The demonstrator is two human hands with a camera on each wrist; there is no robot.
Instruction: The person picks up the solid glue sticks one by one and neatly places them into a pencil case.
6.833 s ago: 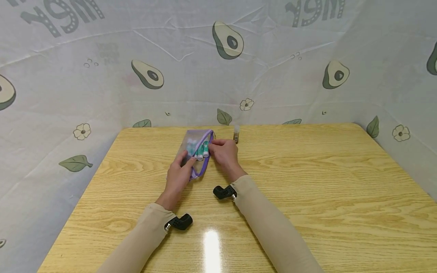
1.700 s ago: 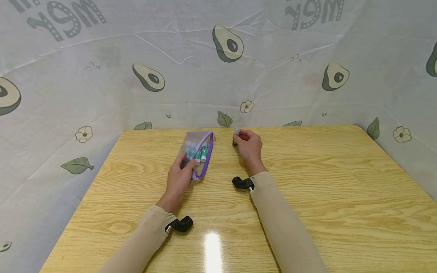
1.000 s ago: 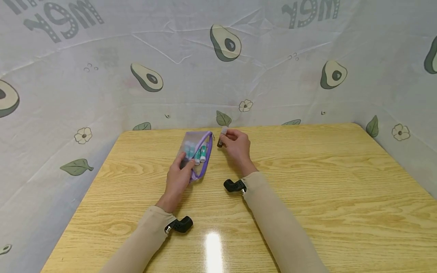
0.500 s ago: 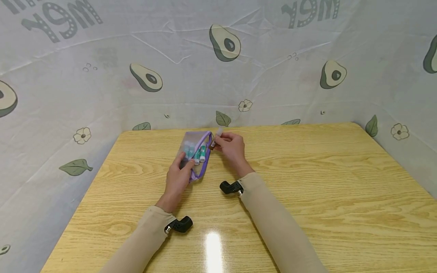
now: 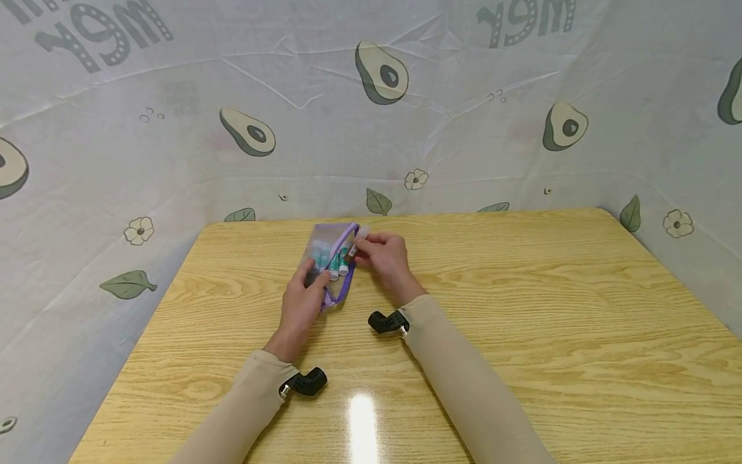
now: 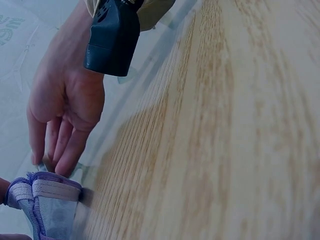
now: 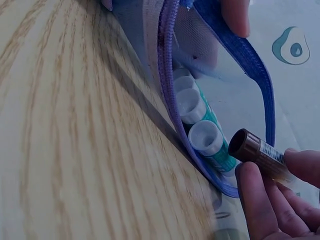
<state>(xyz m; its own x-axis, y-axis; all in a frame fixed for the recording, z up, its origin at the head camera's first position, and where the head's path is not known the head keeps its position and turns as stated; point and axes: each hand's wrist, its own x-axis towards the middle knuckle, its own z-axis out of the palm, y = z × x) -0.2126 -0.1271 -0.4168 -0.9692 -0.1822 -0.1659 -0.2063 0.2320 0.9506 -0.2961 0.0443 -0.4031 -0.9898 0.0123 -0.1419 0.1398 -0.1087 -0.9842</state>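
Note:
A translucent mesh zip pouch (image 5: 332, 233) with a purple zipper lies on the table, its mouth gaping to the right. My left hand (image 5: 303, 299) pinches the pouch's near edge, thumb at the opening and fingers over the mesh. Inside lie several small green-labelled tubes with white ends (image 7: 205, 137), side by side. Between thumb and fingers, my right hand (image 5: 390, 261) pinches a small brown tube (image 7: 257, 152) with a barcode label and a clear far end. Its brown end points into the pouch mouth, close to the green tubes in the right wrist view.
The wood-grain table (image 5: 522, 322) extends widely to the right and toward me. Behind it hangs a pale cloth (image 5: 464, 129) printed with avocados. Each sleeve carries a black wrist mount (image 5: 390, 322).
My right hand left the pouch, took the brown tube standing at the table's back, and brought it left to the pouch mouth, tilting it. My left hand stays on the pouch.

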